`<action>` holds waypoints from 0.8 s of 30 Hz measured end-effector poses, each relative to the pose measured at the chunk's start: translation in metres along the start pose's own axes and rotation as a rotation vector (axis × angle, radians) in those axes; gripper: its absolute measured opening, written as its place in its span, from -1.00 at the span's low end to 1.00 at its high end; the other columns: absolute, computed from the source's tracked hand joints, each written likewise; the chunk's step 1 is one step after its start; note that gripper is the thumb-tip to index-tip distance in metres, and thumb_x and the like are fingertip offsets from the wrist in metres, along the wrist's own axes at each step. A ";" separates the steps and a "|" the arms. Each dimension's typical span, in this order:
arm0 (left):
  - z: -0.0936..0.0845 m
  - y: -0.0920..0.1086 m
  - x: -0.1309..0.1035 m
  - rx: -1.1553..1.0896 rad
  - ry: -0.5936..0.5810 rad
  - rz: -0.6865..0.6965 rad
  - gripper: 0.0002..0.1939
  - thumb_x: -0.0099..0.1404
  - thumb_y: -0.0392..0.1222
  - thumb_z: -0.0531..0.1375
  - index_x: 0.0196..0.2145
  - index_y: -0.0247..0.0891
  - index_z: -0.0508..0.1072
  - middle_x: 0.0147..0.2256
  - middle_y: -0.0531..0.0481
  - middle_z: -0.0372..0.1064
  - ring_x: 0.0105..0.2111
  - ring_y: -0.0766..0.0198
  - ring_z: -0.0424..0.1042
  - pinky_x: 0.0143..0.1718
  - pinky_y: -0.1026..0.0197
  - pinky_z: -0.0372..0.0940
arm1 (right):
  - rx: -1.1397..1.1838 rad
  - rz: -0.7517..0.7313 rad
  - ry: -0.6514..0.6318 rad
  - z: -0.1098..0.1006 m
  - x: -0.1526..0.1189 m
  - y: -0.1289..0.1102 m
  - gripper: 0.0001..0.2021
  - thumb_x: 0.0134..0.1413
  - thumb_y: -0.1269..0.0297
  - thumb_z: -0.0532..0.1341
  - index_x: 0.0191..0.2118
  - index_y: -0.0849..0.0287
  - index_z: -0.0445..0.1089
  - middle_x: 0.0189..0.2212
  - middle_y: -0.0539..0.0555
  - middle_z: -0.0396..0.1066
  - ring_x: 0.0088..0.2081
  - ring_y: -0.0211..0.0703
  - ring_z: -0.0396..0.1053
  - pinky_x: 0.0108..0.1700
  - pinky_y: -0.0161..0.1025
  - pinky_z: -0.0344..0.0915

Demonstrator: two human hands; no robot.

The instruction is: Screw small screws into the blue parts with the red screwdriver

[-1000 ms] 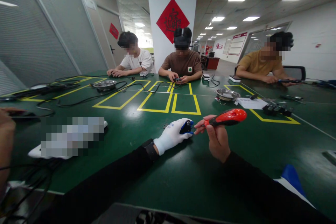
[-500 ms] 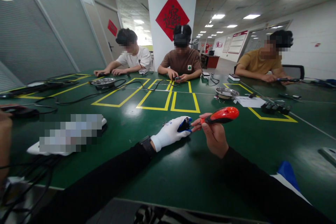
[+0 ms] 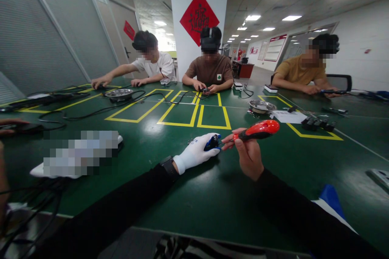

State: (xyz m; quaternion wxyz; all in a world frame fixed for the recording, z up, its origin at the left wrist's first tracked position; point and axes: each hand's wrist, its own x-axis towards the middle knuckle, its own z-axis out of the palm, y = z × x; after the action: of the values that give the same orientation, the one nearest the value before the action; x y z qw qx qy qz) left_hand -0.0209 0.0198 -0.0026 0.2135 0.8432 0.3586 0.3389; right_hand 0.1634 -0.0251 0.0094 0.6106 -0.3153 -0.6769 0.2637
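My left hand (image 3: 199,151), in a white glove with blue on the palm side, is closed round a small black part (image 3: 214,141) with a metal tip pointing up. My bare right hand (image 3: 247,151) grips a red and black screwdriver (image 3: 261,128) near the front of its handle. Its shaft points left at the black part, and the fingertips lie close to the gloved hand. Whether the tip touches the part is too small to tell. Both hands are just above the green table (image 3: 188,202).
Metal bowls (image 3: 261,106) (image 3: 119,94), a white paper (image 3: 288,117) and several black parts (image 3: 319,124) lie farther off. A blurred white object (image 3: 79,156) and cables are at left, a blue-white glove (image 3: 332,202) at right. Three people sit opposite; another person's hand shows at far left.
The screwdriver handle has shifted slightly right and up, while my left hand keeps its hold. Across the table, the person in white has stretched an arm out to the left.
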 end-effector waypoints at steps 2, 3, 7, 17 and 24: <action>-0.001 0.002 0.001 -0.011 0.001 -0.029 -0.53 0.21 -0.05 0.19 0.05 -0.22 0.33 0.00 -0.10 0.38 -0.01 0.10 0.37 0.05 0.08 0.24 | -0.003 0.000 -0.009 0.000 0.000 0.000 -0.81 0.25 0.16 0.05 -0.10 0.09 0.23 -0.26 0.08 0.47 -0.43 -0.18 0.47 -0.28 -0.12 0.38; -0.001 0.003 0.001 -0.014 -0.002 -0.050 -0.55 0.21 -0.05 0.19 0.03 -0.23 0.34 -0.02 -0.09 0.39 -0.04 0.10 0.39 0.03 0.08 0.26 | -0.018 -0.001 -0.010 -0.001 0.001 -0.001 -0.81 0.25 0.17 0.05 -0.10 0.10 0.25 -0.26 0.08 0.47 -0.43 -0.18 0.46 -0.27 -0.11 0.38; -0.003 0.011 0.002 -0.029 -0.009 -0.127 -0.64 0.17 -0.08 0.20 -0.08 -0.23 0.40 -0.23 0.00 0.46 -0.23 0.15 0.45 -0.15 0.13 0.34 | -0.149 -0.032 0.011 -0.004 0.005 -0.011 -0.89 0.15 0.22 0.19 -0.25 0.13 0.34 -0.26 0.09 0.46 -0.38 -0.16 0.45 -0.20 -0.08 0.38; -0.002 0.020 0.002 0.024 0.009 -0.141 -0.75 0.17 -0.12 0.17 -0.17 -0.18 0.40 -0.27 0.01 0.42 -0.25 0.15 0.42 -0.21 0.14 0.34 | 0.234 0.086 -0.026 0.005 0.012 -0.024 -0.78 0.12 0.19 0.22 -0.31 0.05 0.10 -0.57 -0.16 0.25 -0.59 -0.31 0.25 -0.35 -0.20 0.37; -0.002 0.019 0.001 0.039 0.003 -0.116 -0.73 0.19 -0.10 0.16 -0.14 -0.18 0.39 -0.24 0.00 0.41 -0.24 0.15 0.42 -0.20 0.13 0.34 | 0.002 -0.014 -0.033 -0.003 0.013 -0.020 -0.74 0.25 0.14 0.03 0.01 0.03 0.19 -0.16 0.07 0.32 -0.16 -0.13 0.39 0.03 -0.01 0.27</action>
State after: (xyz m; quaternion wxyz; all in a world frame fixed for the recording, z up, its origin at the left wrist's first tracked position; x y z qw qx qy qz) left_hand -0.0133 0.0085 0.0109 0.2155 0.8245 0.4138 0.3202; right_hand 0.1638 -0.0289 0.0333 0.6015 -0.3055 -0.6889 0.2653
